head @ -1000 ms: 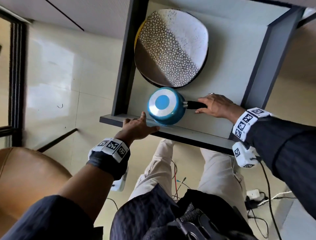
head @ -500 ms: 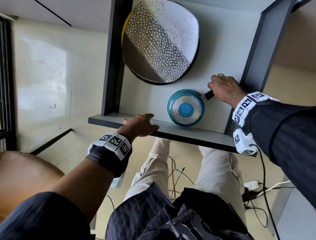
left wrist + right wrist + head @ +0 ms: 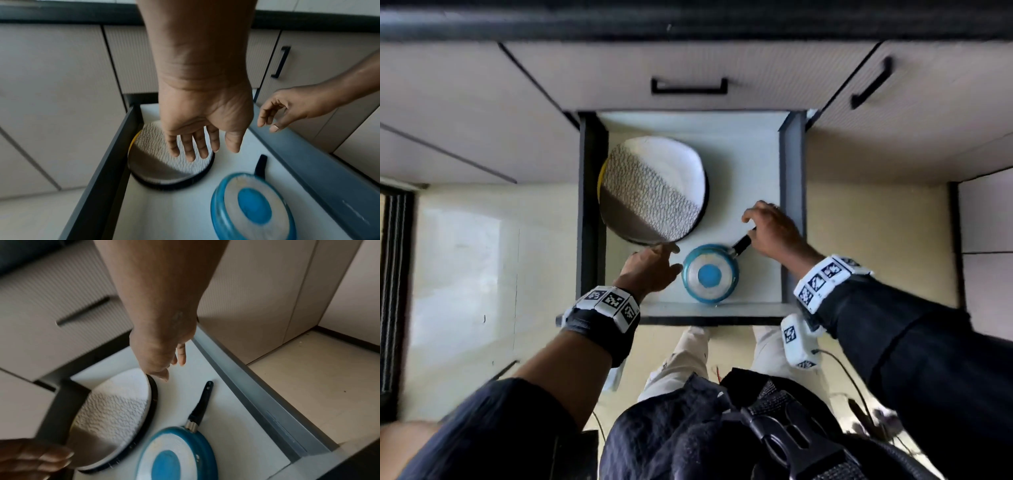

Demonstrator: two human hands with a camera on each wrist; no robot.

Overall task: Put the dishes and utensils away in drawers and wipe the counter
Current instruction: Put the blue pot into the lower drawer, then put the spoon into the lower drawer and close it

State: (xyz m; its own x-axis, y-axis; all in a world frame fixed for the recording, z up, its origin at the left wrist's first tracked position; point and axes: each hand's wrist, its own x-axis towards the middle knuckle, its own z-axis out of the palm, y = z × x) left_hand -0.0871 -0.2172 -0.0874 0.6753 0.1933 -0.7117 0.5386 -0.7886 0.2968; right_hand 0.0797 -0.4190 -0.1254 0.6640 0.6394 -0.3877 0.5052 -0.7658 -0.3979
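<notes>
Both hands' grips hang slack over the drawer point(image 3: 792, 205): left hand point(image 3: 202, 129), right hand point(image 3: 287, 108).

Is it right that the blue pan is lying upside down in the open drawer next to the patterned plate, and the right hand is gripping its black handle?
Not quite. The blue pan does lie upside down in the open drawer beside the patterned plate, but the right hand is not gripping the black handle. The right wrist view shows the handle lying free, the hand above it holding nothing.
</notes>
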